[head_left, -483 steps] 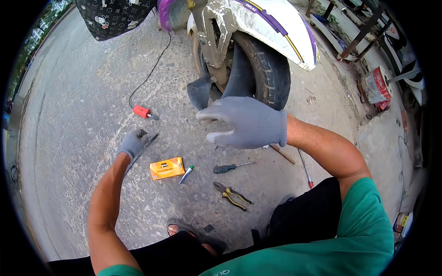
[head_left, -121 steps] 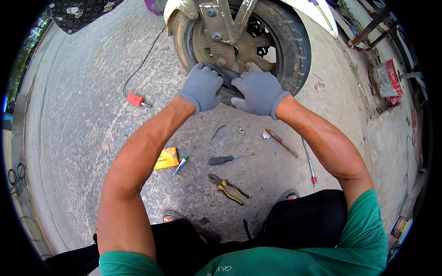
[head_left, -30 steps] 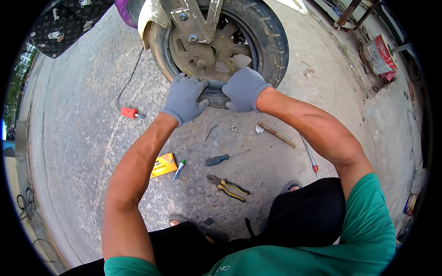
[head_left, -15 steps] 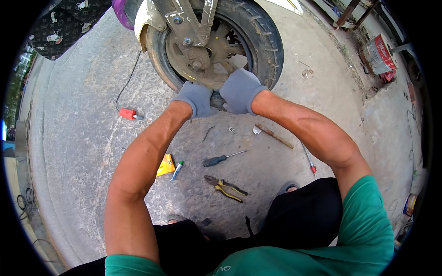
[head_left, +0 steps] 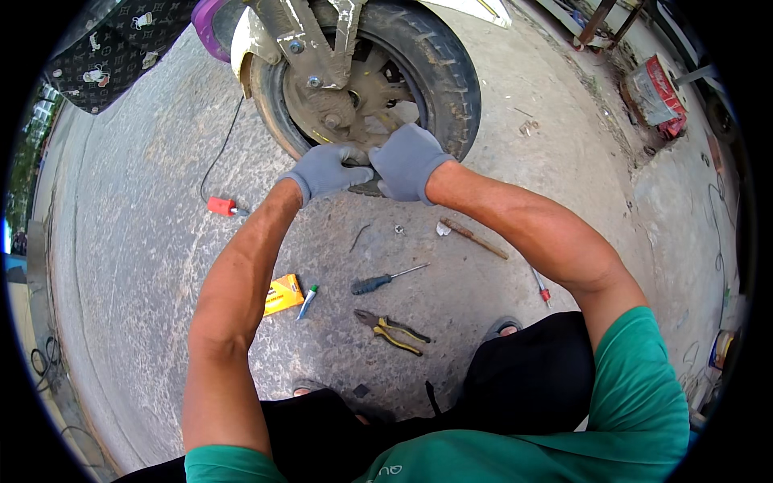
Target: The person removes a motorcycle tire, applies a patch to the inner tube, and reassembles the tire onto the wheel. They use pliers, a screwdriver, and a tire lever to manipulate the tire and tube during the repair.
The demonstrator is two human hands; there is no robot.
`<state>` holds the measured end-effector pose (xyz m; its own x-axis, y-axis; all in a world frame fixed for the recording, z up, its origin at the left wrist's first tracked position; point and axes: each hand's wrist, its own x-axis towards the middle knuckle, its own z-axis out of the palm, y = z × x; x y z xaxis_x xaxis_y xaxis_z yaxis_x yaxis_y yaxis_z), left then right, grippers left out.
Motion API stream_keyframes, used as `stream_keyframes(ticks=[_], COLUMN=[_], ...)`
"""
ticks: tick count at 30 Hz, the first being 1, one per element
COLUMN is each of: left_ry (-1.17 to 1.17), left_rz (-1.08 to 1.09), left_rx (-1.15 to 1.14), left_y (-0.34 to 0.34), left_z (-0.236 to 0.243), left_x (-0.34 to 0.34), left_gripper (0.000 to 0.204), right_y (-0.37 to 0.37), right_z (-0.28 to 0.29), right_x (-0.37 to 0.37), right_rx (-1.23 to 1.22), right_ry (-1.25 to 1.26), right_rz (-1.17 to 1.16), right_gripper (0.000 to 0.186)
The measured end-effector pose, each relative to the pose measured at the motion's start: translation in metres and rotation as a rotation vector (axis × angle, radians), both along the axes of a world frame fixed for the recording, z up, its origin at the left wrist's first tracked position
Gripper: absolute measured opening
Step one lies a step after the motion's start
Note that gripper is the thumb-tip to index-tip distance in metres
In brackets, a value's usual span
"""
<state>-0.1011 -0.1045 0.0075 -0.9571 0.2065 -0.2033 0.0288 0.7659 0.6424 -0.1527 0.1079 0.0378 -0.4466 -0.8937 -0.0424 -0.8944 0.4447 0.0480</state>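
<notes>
Head view: the left hand [head_left: 326, 171] and right hand [head_left: 409, 163] sit together at the near edge of the tire [head_left: 451, 88], probably combining force; fingers curl inward, though I cannot tell their grip. Pliers [head_left: 375, 320] lie within reach on the ground [head_left: 161, 241].

A yellow box [head_left: 283, 295] and a capped tube [head_left: 307, 302] lie side by side on a mottled concrete floor [head_left: 145, 241], near a screwdriver [head_left: 373, 284], pliers [head_left: 392, 332], a brown stick [head_left: 475, 238], a white scrap [head_left: 443, 229] and a red-tipped rod [head_left: 542, 288]; farther left, a red tool [head_left: 220, 207] trails a dark cord [head_left: 229, 135].
</notes>
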Motion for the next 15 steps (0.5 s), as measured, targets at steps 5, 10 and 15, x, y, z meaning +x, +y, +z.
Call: stream_keyframes(ticks=[5,10,15], left_ry=[0.111,-0.009,0.142], left_rz=[-0.126,-0.197,-0.179], left_rx=[-0.287,-0.541,-0.454], left_y=[0.008,0.034,0.043], left_z=[-0.002,0.008,0.002], left_x=[0.000,-0.010,-0.001], left_gripper=[0.044,0.047,0.046], right_y=[-0.002,-0.008,-0.010], right_z=[0.008,0.004,-0.007], right_x=[0.002,0.002,-0.001], right_rx=[0.110,0.150,0.142], right_ry=[-0.025,0.016,0.023], right_rz=[-0.024,0.005,0.005], right_gripper=[0.022,0.028,0.033])
